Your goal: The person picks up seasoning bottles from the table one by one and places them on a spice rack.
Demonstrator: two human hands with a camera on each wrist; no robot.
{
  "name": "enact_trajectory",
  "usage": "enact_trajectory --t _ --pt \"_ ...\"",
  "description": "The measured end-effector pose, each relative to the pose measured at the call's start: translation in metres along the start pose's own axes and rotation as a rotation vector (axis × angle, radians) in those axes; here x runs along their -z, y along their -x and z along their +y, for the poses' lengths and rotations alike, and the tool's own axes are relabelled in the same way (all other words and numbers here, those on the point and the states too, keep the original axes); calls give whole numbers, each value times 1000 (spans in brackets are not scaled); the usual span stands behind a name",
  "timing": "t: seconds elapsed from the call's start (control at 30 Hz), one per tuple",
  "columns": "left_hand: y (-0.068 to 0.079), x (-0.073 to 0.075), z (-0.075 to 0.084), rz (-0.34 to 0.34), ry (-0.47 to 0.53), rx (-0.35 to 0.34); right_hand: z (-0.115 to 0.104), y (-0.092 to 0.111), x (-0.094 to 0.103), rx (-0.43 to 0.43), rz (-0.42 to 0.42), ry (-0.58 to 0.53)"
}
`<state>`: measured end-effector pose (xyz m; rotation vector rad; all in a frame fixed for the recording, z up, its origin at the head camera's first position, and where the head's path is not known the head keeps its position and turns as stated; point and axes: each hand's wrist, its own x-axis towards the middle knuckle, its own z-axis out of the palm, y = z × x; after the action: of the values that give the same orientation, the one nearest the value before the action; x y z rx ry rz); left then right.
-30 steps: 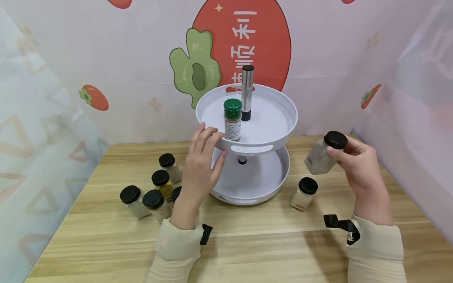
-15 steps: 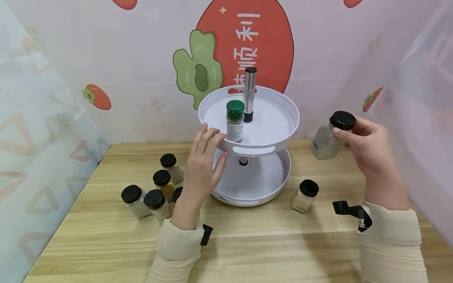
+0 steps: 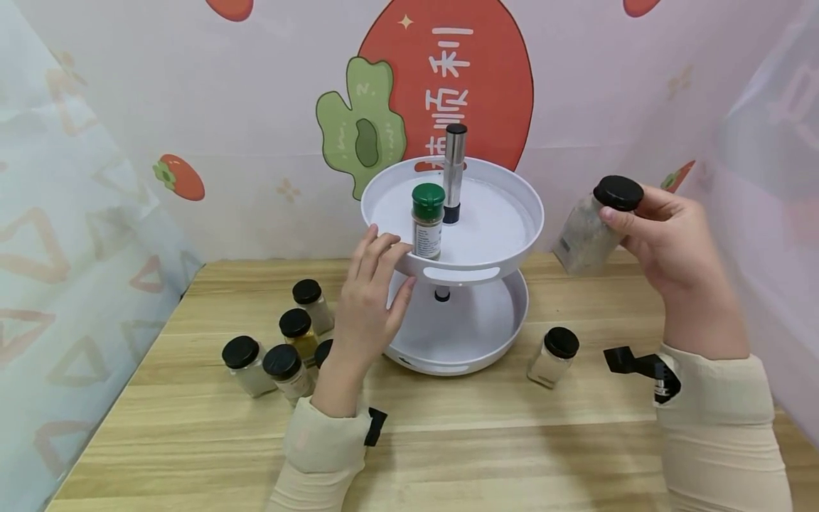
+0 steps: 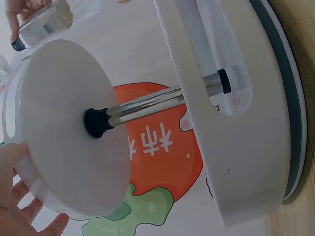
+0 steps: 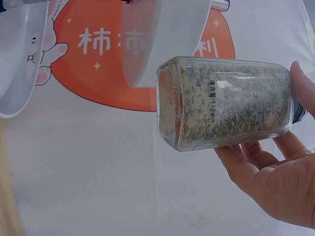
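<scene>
In the head view my right hand (image 3: 672, 238) grips a glass spice jar (image 3: 585, 238) with a black lid, held tilted in the air right of the two-tier tray. The right wrist view shows speckled seasoning inside this jar (image 5: 231, 103). My left hand (image 3: 367, 306) rests its fingers on the left front rim of the white upper tray (image 3: 493, 235), the thumb apart from the fingers. On that tray, near those fingertips, stands a green-capped spice bottle (image 3: 427, 222). Below is the lower tray (image 3: 461, 334). From the left wrist view, the left fingers touch the upper tray's edge (image 4: 74, 132).
One small black-lidded jar (image 3: 553, 358) stands on the wooden table (image 3: 461, 455) right of the lower tray. Several more black-lidded jars (image 3: 296, 323) cluster at the left, partly behind the left wrist. A metal post (image 3: 453, 171) rises through the upper tray. Printed cloth (image 3: 256, 85) hangs behind.
My right hand has lifted the spice jar upward and slightly to the right. The left hand keeps its place on the upper tray's rim. The head view has shifted slightly.
</scene>
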<state>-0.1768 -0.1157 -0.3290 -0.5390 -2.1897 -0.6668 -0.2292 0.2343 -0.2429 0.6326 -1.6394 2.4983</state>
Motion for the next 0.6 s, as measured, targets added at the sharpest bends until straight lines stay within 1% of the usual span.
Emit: enact_trajectory --t 0.17,0.43,0.6 --pt "0 0 0 4 -1 1 -6 -8 -7 -26 -5 -2" --pt "0 1 0 3 -10 2 -15 -24 -20 -69 23 38" --pt "0 1 0 -8 -20 2 -20 -29 -21 -69 38 37"
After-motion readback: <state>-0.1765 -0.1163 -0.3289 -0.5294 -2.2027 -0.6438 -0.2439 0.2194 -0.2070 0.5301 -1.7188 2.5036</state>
